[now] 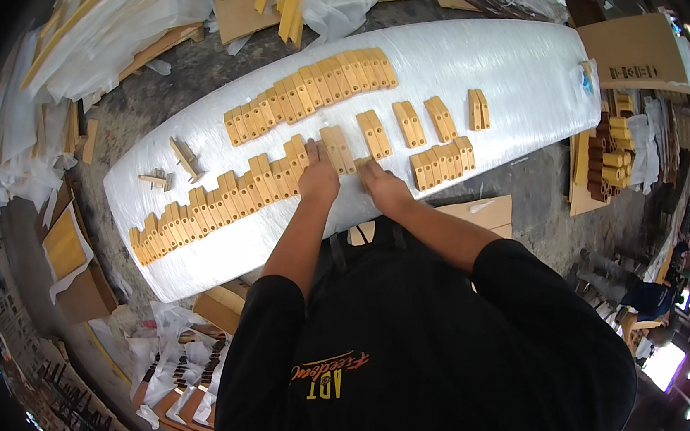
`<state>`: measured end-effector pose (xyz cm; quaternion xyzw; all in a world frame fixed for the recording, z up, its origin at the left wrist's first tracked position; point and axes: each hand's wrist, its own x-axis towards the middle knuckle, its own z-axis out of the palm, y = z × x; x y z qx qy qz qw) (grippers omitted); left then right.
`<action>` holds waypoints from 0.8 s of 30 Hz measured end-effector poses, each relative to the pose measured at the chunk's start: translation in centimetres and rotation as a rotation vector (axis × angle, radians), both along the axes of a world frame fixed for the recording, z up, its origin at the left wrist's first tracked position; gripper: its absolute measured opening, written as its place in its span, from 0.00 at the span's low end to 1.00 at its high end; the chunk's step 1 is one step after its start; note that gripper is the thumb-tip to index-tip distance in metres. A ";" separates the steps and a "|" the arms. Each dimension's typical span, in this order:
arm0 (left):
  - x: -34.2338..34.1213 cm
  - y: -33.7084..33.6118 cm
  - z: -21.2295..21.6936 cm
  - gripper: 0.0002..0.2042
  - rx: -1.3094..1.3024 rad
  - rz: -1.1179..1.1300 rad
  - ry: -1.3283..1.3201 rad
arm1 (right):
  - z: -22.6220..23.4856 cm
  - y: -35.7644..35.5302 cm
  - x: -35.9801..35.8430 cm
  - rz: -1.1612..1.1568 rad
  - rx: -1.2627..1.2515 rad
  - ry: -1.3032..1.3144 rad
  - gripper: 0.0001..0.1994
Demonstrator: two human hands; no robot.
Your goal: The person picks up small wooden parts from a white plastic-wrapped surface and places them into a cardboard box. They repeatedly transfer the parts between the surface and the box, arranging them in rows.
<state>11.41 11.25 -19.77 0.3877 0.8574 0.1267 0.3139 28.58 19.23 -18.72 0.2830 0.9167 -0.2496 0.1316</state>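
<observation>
Small light-brown wooden blocks with drilled holes lie on a table wrapped in clear plastic film (512, 50). My left hand (319, 178) has its fingers stretched forward between the end of the long near row of blocks (231, 200) and a short group of blocks (337, 150). My right hand (386, 188) touches the near right end of that same group, its fingers extended. The blocks lie between my two hands, flat on the film. Just beyond my right hand is a separate pair of blocks (373, 135).
A far row of blocks (312, 90) runs behind my hands. To the right lie small sets (408, 124) and a cluster (442, 163). Two wooden pieces with pegs (186, 158) sit at left. Cardboard (633, 55) and plastic-wrapped stacks (128, 37) surround the table.
</observation>
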 end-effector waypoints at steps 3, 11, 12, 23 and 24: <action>0.8 0.4 -0.7 0.35 -0.079 -0.052 0.008 | -0.1 -0.2 1.4 0.002 0.009 0.038 0.28; 4.6 -2.7 -0.2 0.38 -0.038 -0.034 -0.040 | -1.0 0.9 3.2 0.008 -0.070 0.129 0.29; 5.3 -3.0 -0.1 0.38 -0.052 -0.030 -0.045 | -1.0 1.2 3.3 0.014 -0.090 0.149 0.29; 10.9 -5.4 -0.7 0.38 -0.018 -0.005 0.033 | -0.9 2.9 4.3 0.101 -0.191 0.133 0.30; 11.0 -5.1 -0.6 0.38 -0.037 0.009 0.009 | -1.0 3.1 4.5 0.114 -0.181 0.127 0.30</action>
